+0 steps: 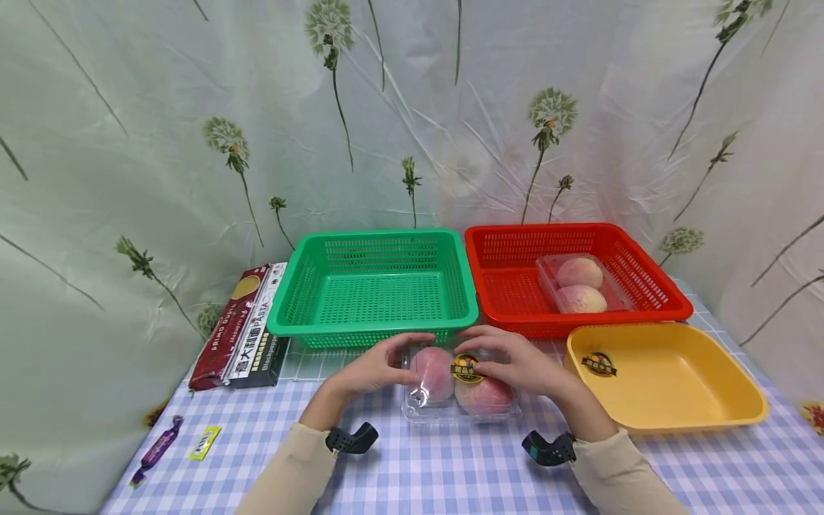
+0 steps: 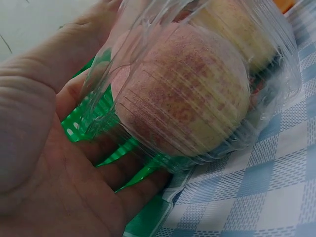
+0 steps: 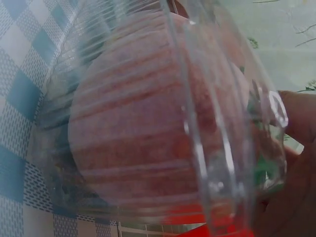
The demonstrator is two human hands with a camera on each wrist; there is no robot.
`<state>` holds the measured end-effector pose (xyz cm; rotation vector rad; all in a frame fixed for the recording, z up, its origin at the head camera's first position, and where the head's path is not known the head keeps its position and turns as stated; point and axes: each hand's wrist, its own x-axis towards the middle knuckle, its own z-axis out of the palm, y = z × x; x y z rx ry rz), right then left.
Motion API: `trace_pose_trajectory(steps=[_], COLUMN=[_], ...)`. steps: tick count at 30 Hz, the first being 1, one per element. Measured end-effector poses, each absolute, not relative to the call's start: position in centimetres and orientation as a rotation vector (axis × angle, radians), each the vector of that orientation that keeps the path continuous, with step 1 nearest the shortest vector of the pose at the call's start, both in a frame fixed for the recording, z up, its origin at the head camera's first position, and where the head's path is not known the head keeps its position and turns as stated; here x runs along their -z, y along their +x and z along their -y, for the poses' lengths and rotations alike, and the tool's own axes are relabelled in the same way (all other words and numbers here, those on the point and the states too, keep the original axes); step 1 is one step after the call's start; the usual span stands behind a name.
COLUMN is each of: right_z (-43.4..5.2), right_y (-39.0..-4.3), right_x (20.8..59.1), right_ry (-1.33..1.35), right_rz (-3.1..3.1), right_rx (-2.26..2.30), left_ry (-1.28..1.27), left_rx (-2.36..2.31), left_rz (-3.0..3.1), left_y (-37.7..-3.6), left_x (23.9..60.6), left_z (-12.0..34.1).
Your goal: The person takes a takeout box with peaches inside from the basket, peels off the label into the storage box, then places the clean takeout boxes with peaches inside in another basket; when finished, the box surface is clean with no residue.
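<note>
A clear plastic clamshell box (image 1: pixel 418 413) with two pinkish peaches (image 1: pixel 484 395) stands on the checked cloth between both hands. My left hand (image 1: pixel 376 368) grips its left side, thumb toward the front and fingers behind. From the right, my right hand (image 1: pixel 524 363) holds the box, with its thumb at a black and gold label (image 1: pixel 466 368) on the lid. One peach (image 2: pixel 182 94) shows through the ribbed wall in the left wrist view. The right wrist view shows another peach (image 3: pixel 143 118) close up; the right fingertips are mostly hidden there.
Behind the box stand a green basket (image 1: pixel 373 330) and a red basket (image 1: pixel 515 325) containing another peach box (image 1: pixel 546 268). A yellow tray (image 1: pixel 669 379) with a similar label (image 1: pixel 599 364) is at right. Pasta packs (image 1: pixel 241 329), a purple candy (image 1: pixel 157 450) and a yellow packet (image 1: pixel 205 443) lie left.
</note>
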<state>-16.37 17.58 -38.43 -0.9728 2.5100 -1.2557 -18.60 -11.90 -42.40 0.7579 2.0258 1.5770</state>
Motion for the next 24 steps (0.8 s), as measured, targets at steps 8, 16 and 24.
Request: trace_pose_trajectory(steps=[8, 16, 24], right_z=[-17.23, -17.04, -17.27], right_y=[-16.26, -16.05, -15.95], right_x=[38.51, 38.3, 37.77], right_ry=[-1.03, -1.096, -1.086], right_rz=[-2.562, -2.638, -2.512], right_rx=[1.361, 1.321, 1.37], left_ry=[0.771, 0.783, 0.77], left_rx=[-1.559, -1.561, -1.562], left_rz=[-2.021, -2.012, -2.013], left_y=[-18.77, -18.73, -18.8], left_x=[42.51, 42.37, 42.53], left_z=[11.96, 11.94, 11.97])
